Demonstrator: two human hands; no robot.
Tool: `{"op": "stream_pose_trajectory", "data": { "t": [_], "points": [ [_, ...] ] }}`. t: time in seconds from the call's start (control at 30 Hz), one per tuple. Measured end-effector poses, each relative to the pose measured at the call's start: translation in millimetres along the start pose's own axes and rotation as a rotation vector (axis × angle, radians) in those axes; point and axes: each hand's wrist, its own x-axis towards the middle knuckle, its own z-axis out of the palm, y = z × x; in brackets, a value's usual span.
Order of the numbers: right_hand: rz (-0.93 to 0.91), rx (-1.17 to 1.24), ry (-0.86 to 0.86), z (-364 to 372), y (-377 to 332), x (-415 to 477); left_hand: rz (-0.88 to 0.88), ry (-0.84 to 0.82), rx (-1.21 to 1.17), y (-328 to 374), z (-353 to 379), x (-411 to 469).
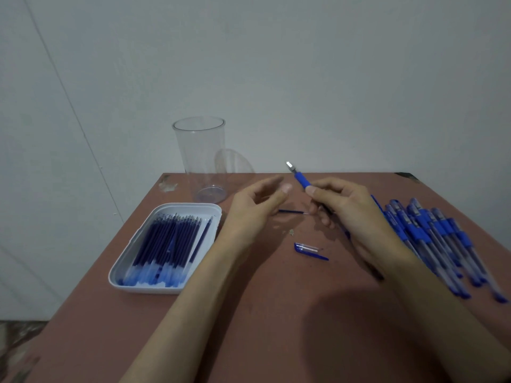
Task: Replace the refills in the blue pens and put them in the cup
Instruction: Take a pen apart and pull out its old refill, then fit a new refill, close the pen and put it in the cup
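At table centre, right hand (348, 208) pinches blue-gripped clear pen barrel (302, 181), long axis up-left, metal tip toward left hand (257, 208), whose fingers are loose, apart and empty. Thin blue refill (290, 211) lies crosswise between the hands. White tray of fresh refills (190, 208) is nearer the left hand, tall clear plastic cup (199, 150) behind it. No legible writing.

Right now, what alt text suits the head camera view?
A person's right hand holds an uncapped blue pen above a reddish-brown table, the left hand open beside it. A white tray of dark blue refills lies left, an empty clear plastic cup behind it, more blue pens right.
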Motion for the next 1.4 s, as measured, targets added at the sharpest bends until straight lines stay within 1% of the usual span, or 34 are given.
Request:
{"op": "stream_pose_trajectory", "data": {
  "t": [0.07, 0.1, 0.13, 0.17, 0.2, 0.23, 0.27, 0.3, 0.37, 0.43, 0.47, 0.53, 0.77, 0.9, 1.0, 1.17, 1.4],
  "points": [
    [-0.006, 0.018, 0.086, -6, -1, 3, -0.054, -0.088, 0.065, -5, 3, -3],
    [-0.011, 0.018, 0.112, -9, -1, 4, -0.041, -0.154, 0.233, -7, 2, -3],
    [-0.021, 0.017, 0.126, -11, -2, 5, 0.010, -0.237, 0.495, -8, 0, -4],
    [-0.033, 0.016, 0.133, -14, -2, 6, 0.064, -0.316, 0.706, -9, -1, -4],
    [-0.045, 0.009, 0.135, -15, -2, 6, 0.112, -0.382, 0.809, -10, -1, -6],
    [-0.056, -0.006, 0.135, -17, -3, 6, 0.146, -0.429, 0.858, -10, -2, -6],
    [-0.075, -0.041, 0.138, -18, -2, 6, 0.179, -0.438, 0.880, -11, -2, -5],
    [-0.111, -0.113, 0.147, -18, -2, 6, 0.195, -0.407, 0.880, -12, -2, -5],
    [-0.217, -0.341, 0.176, -20, 1, 6, 0.177, -0.238, 0.808, -15, -6, 0],
    [-0.273, -0.532, 0.178, -21, 2, 5, 0.139, -0.042, 0.620, -15, -10, 5],
    [-0.283, -0.583, 0.162, -21, 2, 4, 0.124, 0.018, 0.528, -12, -12, 7],
    [-0.299, -0.651, 0.130, -20, 3, 3, 0.111, 0.067, 0.453, -7, -14, 6],
    [-0.325, -0.838, 0.068, -18, 2, 0, 0.162, 0.081, 0.519, -7, -20, 9],
    [-0.323, -0.915, 0.059, -20, 2, 1, 0.154, 0.051, 0.466, -6, -21, 9],
    [-0.322, -0.838, 0.058, -20, 3, 2, 0.155, 0.008, 0.414, -5, -19, 8],
    [-0.326, -0.677, -0.004, -18, 7, 4, 0.148, -0.046, 0.357, -1, -15, 4],
    [-0.285, -0.567, -0.048, -18, 9, 5, 0.163, -0.044, 0.348, 0, -15, 3]
  ]
}}
